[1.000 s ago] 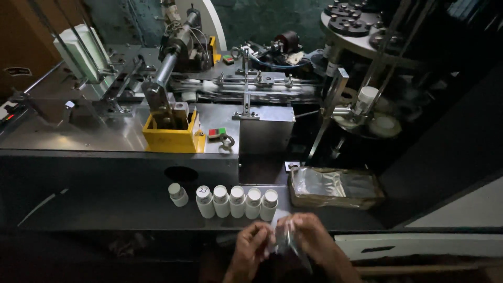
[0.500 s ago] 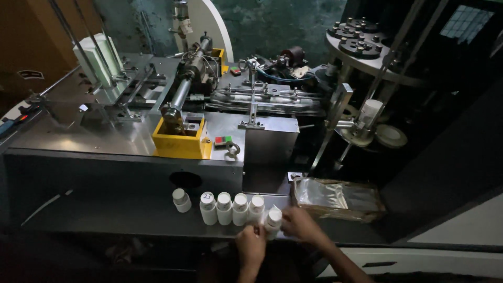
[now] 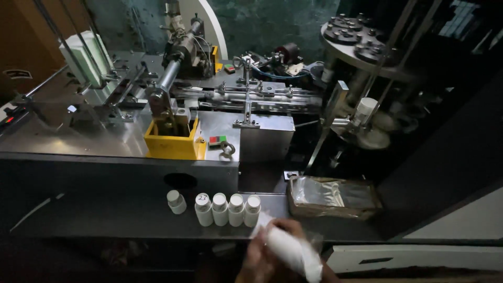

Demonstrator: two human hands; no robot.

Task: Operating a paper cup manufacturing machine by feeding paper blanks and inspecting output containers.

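Hands (image 3: 283, 254) meet at the bottom edge of the head view, closed together around a white bottle (image 3: 293, 252) that lies tilted, its far end pointing down toward the right. The left hand (image 3: 258, 258) wraps the bottle from the near side; the right hand (image 3: 306, 246) is mostly hidden behind the bottle and a bit of clear wrapping, so its grip is hard to read, though its fingers seem pressed against the bottle. The bottle is off the table (image 3: 105, 220), just in front of its near edge.

On the dark table stands a row of four white capped bottles (image 3: 228, 209), upright and touching side by side, just beyond the hands. A fifth small bottle (image 3: 176, 202) stands alone a little left of the row. To the right of the row lies a flat tray covered in clear plastic film (image 3: 332, 196).

Behind the table rises a steel machine (image 3: 105, 136) with a yellow box-shaped guard (image 3: 174, 141) on its top, and a round carousel (image 3: 361, 42) sits at the upper right.
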